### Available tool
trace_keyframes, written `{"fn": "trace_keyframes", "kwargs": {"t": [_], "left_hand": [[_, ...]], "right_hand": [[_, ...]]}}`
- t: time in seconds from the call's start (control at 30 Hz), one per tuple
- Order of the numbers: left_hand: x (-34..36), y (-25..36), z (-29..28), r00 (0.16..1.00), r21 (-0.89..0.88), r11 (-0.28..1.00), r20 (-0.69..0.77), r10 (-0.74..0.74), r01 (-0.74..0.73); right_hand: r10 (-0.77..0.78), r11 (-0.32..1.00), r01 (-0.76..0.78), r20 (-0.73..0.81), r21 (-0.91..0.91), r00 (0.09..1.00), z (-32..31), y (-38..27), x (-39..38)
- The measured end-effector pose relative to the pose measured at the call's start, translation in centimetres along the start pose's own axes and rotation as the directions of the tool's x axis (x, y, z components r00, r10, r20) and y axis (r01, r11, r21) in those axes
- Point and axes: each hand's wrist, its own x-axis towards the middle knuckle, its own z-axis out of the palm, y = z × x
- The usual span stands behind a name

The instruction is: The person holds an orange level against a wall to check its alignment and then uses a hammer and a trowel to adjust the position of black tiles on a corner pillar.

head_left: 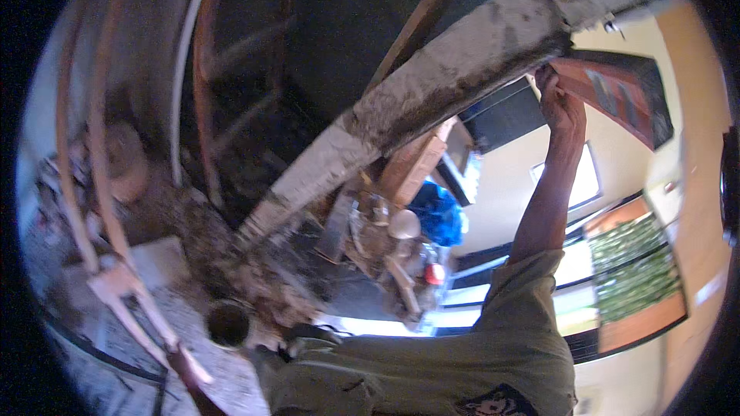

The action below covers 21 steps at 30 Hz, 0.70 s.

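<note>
My right hand [561, 100] is raised at the upper right, with its arm stretched up. Its fingers are curled closed against the underside of a rough, pale grey beam [455, 62]. Right beside it hangs a reddish, tapered panel [609, 92] with dark edges; what the fingers grip is unclear. Low on the left, my left hand [182, 364] is closed around a rail of a wooden ladder [116, 283]. The ladder's two poles run up toward the far left. Shadow and blur hide most of the left fingers.
Beyond the beam lie a blue plastic bag [436, 212], a white round thing [404, 223], boards and mixed clutter. A dark round opening or pot [228, 323] is near the left arm. Several poles lean in the dark upper left. A bright window [578, 177] is at right.
</note>
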Motion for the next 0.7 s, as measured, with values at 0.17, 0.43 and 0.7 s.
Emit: {"fn": "trace_keyframes", "kwargs": {"t": [0.17, 0.43, 0.7], "left_hand": [[-6.5, -0.3, 1.2, 0.947, -0.325, 0.894, 0.196, -0.255, 0.308], [-16.7, -6.0, 1.2, 0.872, 0.073, 0.896, 0.207, -0.443, 0.438], [-16.7, -7.7, 4.8, 0.974, 0.033, 0.999, -0.223, 0.026, -0.020]], "right_hand": [[0.313, 0.813, -0.166, -0.178, 0.558, 0.933, 5.1, 0.2, -0.9], [0.279, 0.914, -0.218, -0.141, 0.343, 0.950, 4.5, 0.6, -0.1], [0.390, 0.718, -0.309, 0.007, 0.624, 0.921, 3.8, 1.8, -0.9]]}}
